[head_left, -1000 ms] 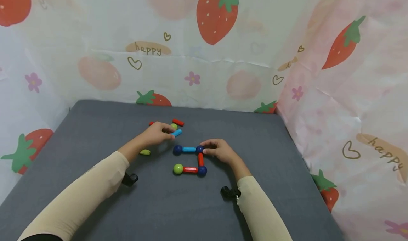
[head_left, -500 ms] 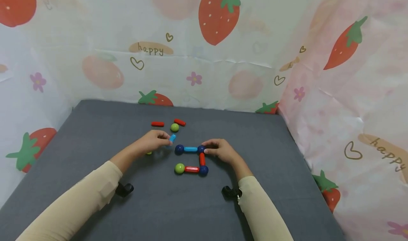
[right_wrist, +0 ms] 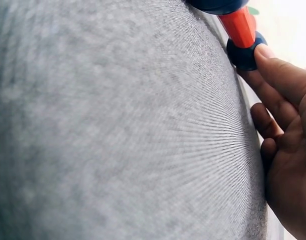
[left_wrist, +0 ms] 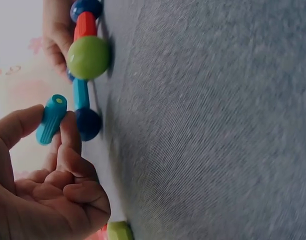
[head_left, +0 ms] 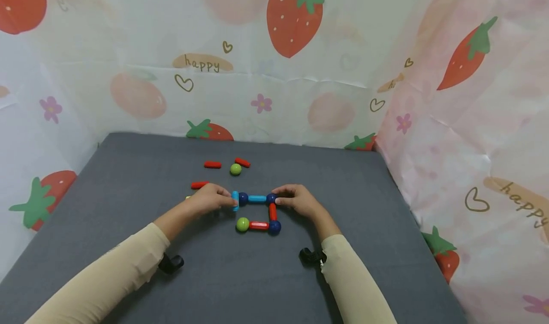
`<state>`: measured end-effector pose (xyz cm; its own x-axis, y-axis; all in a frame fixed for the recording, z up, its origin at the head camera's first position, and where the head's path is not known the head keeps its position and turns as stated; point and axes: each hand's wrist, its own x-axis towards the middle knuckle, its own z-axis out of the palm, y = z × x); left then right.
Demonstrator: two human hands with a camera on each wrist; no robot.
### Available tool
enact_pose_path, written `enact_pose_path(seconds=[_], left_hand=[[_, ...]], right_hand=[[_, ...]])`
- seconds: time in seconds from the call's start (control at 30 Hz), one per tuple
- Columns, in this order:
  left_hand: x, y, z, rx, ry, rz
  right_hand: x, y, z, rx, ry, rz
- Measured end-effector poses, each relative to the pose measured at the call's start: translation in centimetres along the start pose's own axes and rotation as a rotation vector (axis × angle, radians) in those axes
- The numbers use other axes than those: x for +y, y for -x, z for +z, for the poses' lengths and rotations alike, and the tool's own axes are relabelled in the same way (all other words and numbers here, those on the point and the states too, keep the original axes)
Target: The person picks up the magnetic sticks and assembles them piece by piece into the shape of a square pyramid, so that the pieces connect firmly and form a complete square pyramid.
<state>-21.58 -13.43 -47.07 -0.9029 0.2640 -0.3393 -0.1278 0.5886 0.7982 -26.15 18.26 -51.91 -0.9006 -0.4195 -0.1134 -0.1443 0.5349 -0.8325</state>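
Our left hand pinches the loose blue rod just beside the navy end ball; right hand pinches the corner ball. For joining, we'd brace that corner, aim the rod's tip at the end ball, approach slowly.

Right wrist: nearer blue ball cropped

In the head view, wears long cream sleeves: the left sleeve towards eight o'clock, the right sleeve towards five o'clock, with light wrinkles. Has a small, black, curved fitting beside each cuff.
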Motion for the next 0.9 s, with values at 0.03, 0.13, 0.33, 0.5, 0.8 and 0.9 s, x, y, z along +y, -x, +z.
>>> enact_pose_path(seconds=[0.03, 0.13, 0.33, 0.5, 0.8, 0.9], left_hand=[[0.0, 0.0, 0.1, 0.003, -0.003, -0.007], [-0.1, -0.2, 0.6, 0.009, -0.015, -0.016], [-0.2, -0.5, 1.5, 0.036, -0.027, -0.025], [0.2, -0.4, 2.1, 0.042, -0.013, -0.008], [0.3, -0.4, 2.9, 0.029, -0.019, -0.029], [0.3, -0.4, 3.1, 0.022, -0.034, -0.050]], right_hand=[[-0.1, 0.0, 0.0, 0.002, 0.002, -0.002], [-0.1, 0.0, -0.1, 0.002, 0.004, -0.006], [0.1, -0.1, -0.1, -0.002, 0.003, -0.006], [0.0, -0.1, -0.1, 0.002, 0.012, -0.012], [-0.2, 0.0, 0.0, -0.002, 0.007, -0.008], [-0.1, 0.0, 0.0, 0.000, 0.005, -0.011]])
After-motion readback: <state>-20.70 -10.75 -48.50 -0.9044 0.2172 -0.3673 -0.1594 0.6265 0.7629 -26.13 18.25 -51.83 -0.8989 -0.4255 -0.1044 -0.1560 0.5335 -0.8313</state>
